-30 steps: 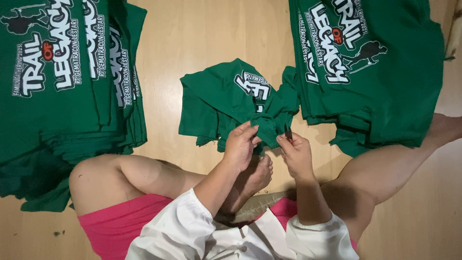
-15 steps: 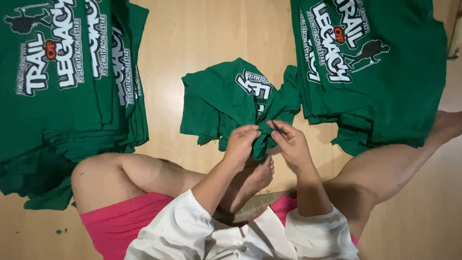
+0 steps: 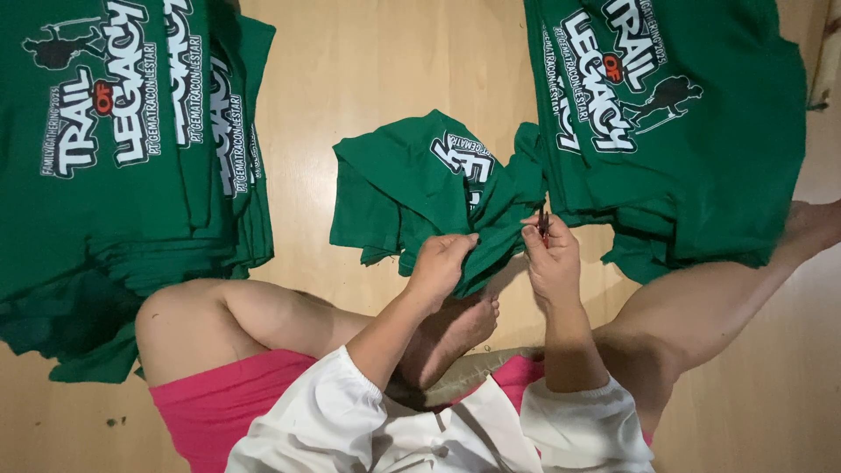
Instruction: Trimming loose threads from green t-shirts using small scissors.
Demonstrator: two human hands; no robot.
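Gripping one crumpled green shirt (image 3: 412,188): left hand (image 3: 445,263) closed on fabric, right hand (image 3: 552,258) pinching small dark tool (image 3: 543,224). Two shirt stacks, left stack (image 3: 114,166), right stack (image 3: 674,123), on floor (image 3: 368,79).

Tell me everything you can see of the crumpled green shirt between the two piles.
The crumpled green T-shirt lies bunched on the wooden floor, looks like soft knit cloth, with part of a white print showing on an upturned fold. Its right edge meets the right pile of green shirts. The left hand pinches its near edge; the right hand holds a small dark tool, too small to identify, right beside the fabric.
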